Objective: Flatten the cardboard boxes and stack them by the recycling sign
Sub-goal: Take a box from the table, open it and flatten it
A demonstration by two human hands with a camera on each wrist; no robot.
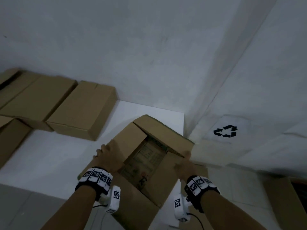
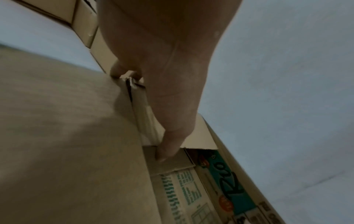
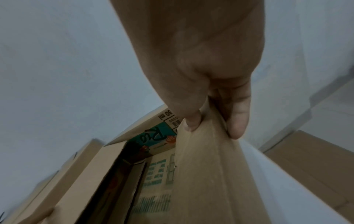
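Held at its open top: brown printed-inside cardboard box [image 1: 149,156], left hand [image 1: 108,156] gripping one flap edge, right hand [image 1: 183,161] pinching the opposite flap. Probably light, stiff, crease-prone; best gripped along edges. Just beyond, rightward: black recycling sign [image 1: 226,131].

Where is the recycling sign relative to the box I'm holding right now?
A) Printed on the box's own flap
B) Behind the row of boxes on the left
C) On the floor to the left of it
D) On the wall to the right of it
D: in the head view the black recycling sign sits on the white wall to the right of the held box, which the left hand and right hand grip by its flaps.
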